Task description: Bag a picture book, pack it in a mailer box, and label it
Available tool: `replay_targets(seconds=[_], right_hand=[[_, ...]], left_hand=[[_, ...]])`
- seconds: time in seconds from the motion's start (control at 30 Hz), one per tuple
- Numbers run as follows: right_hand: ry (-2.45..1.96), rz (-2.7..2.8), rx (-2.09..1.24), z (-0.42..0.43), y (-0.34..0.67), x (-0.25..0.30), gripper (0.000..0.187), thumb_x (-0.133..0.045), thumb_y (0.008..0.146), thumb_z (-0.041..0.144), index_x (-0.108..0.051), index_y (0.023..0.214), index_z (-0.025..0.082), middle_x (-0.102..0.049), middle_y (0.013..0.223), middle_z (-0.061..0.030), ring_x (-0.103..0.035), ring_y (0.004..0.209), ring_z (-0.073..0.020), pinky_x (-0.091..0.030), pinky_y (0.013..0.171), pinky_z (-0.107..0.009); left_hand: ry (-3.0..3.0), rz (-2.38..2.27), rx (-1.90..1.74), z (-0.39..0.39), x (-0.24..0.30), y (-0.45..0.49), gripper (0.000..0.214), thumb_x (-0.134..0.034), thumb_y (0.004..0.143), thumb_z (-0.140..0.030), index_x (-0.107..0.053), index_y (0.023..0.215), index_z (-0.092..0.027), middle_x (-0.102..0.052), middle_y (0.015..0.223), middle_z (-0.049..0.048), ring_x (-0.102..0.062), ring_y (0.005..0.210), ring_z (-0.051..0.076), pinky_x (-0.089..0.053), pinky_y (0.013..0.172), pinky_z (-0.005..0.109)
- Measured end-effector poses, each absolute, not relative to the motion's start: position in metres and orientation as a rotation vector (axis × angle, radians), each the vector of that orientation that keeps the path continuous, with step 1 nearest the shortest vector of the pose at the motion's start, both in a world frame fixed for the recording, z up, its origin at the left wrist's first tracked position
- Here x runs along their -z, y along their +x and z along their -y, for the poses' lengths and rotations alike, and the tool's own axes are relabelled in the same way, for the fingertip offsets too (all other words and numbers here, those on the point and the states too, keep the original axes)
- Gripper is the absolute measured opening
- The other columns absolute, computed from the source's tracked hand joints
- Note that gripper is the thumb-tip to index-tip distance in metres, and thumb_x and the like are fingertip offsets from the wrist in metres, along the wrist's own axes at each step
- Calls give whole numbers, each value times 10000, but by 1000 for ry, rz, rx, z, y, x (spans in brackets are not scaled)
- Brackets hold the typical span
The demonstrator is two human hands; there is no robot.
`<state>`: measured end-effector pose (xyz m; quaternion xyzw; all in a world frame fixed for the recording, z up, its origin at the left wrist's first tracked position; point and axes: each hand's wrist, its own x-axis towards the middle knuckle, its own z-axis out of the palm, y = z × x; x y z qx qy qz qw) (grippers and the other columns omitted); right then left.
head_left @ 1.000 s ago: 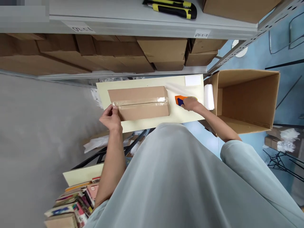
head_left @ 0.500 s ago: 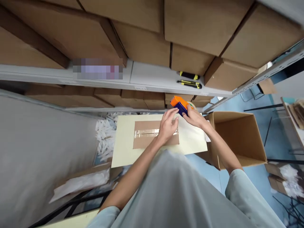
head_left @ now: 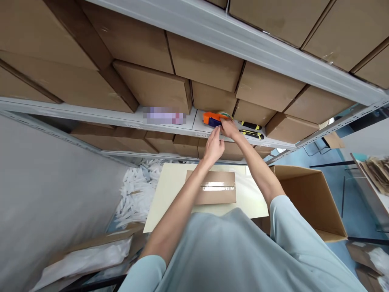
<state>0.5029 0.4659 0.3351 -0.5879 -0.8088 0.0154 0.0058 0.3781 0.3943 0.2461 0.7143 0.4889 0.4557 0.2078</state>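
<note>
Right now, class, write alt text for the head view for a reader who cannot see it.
A person's right hand holds an orange and blue tape dispenser on a grey shelf beside yellow utility knives, the left hand open just below it. Underneath, a taped cardboard box lies on a cream board.

The tape dispenser (head_left: 212,119) is orange with a dark blue part and carries a pale roll of tape (head_left: 225,115) at its right end. It seems to rest flat on the grey shelf (head_left: 121,117), partly covered by the right hand (head_left: 229,127).
</note>
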Motion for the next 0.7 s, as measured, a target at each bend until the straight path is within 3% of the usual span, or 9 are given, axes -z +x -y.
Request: replay_targets(seconds=[0.2, 0.37, 0.47, 0.57, 0.7], right_hand=[[-1818, 2440, -81, -475, 504, -316, 645, -403, 1049, 200, -450, 1640, -51, -555, 1659, -322, -510, 1546, -413, -353, 1334, -585], [-1694, 2152, -84, -392, 534, -270, 654, -280, 1146, 312, -352, 1758, 96, -412, 1804, -211, -353, 1688, -349, -275, 1402, -564], [-1820, 1979, -295, -296, 557, -216, 661, -207, 1173, 383, -360, 1776, 160, -449, 1794, -180, -366, 1700, -311, -308, 1404, -538], [-2046, 1771, -546, -204, 570, -162, 698, -176, 1178, 425, -344, 1782, 119, -466, 1785, -205, -423, 1683, -301, -378, 1378, -499], [-2215, 1616, -808, -149, 567, -118, 755, -105, 1184, 476, -237, 1813, 80, -430, 1809, -213, -494, 1651, -291, -477, 1302, -445]], left_hand=[[1875, -1450, -1167, -343, -216, 343, 576, -563, 1023, -254, -612, 1587, -149, -620, 1651, 198, -600, 1550, 340, -475, 1336, 526], [1740, -1631, -1087, -280, -164, 285, 545, -596, 1022, -356, -648, 1543, -204, -636, 1637, 172, -566, 1576, 339, -419, 1366, 535], [1482, -1911, -973, -233, -121, 243, 575, -622, 973, -365, -654, 1514, -175, -665, 1583, 210, -629, 1505, 364, -495, 1298, 542], [1239, -2042, -886, -192, -89, 217, 603, -617, 971, -376, -635, 1525, -140, -681, 1554, 244, -712, 1394, 364, -559, 1220, 531], [1262, -2035, -826, -171, -78, 222, 588, -602, 1010, -406, -624, 1534, -142, -664, 1586, 240, -690, 1438, 349, -531, 1246, 511]])
